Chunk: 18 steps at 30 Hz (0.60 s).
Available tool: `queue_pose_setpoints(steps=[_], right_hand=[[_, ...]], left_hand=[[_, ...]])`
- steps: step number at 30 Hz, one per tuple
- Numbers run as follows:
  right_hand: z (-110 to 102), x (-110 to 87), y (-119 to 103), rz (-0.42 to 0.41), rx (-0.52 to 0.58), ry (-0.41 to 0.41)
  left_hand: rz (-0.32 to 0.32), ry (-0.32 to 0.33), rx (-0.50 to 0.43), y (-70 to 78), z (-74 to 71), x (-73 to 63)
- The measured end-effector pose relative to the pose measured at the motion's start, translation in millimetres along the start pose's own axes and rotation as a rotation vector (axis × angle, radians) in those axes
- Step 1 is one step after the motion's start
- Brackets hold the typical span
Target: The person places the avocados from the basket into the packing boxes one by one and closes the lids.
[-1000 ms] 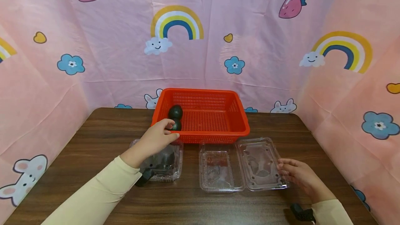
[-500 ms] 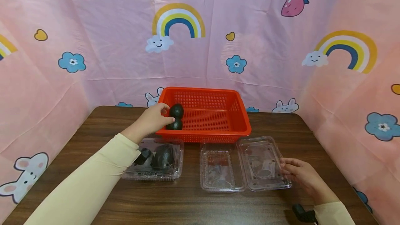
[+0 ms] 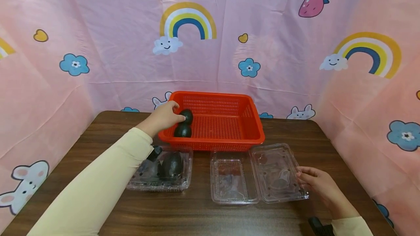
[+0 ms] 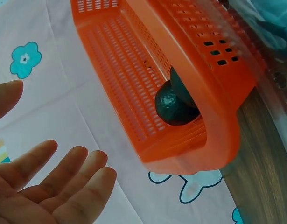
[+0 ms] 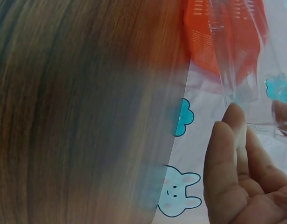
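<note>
Two dark green avocados, a front one [image 3: 182, 130] and a back one [image 3: 187, 116], lie at the left end of the red plastic basket [image 3: 254, 128]. My left hand [image 3: 164, 117] is over the basket's left rim, thumb by the back avocado; its fingers are spread in the left wrist view, with nothing between them. An unfolded clear plastic clamshell container [image 3: 229, 194] lies in front of the basket. My right hand [image 3: 323, 188] pinches the right edge of its lid [image 3: 279, 174], with thumb and fingers on either side in the right wrist view [image 5: 241, 186].
Left of the unfolded container stands a closed clear clamshell [image 3: 187, 179] with a dark avocado [image 3: 172, 165] showing inside, partly behind my left sleeve [image 3: 98, 181]. All stands on a brown wooden table [image 3: 183, 214], backed by a pink patterned cloth [image 3: 131, 21].
My left hand has moved back along the basket's left end, from the front avocado toward the back one. My right hand stays at the lid's edge, shifting slightly right with it.
</note>
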State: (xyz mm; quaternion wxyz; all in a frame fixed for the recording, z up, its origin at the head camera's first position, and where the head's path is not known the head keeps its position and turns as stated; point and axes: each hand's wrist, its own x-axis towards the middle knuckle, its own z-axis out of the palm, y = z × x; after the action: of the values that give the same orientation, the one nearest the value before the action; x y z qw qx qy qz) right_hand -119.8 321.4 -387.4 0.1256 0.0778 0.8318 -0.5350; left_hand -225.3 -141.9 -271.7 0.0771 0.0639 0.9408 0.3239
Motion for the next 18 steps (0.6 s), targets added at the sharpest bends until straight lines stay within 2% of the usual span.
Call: queue_pose_setpoints(steps=[8,18], right_hand=[[0,-0.5,-3,0.018,-0.021,0.025],[-1,-1.5,-6,0.027,-0.02,0.013]], left_hand=[[-0.003,-0.01,0.044,1.5,0.2,13.8],[-0.037,-0.036,0.049,8.1,-2.7,29.3]])
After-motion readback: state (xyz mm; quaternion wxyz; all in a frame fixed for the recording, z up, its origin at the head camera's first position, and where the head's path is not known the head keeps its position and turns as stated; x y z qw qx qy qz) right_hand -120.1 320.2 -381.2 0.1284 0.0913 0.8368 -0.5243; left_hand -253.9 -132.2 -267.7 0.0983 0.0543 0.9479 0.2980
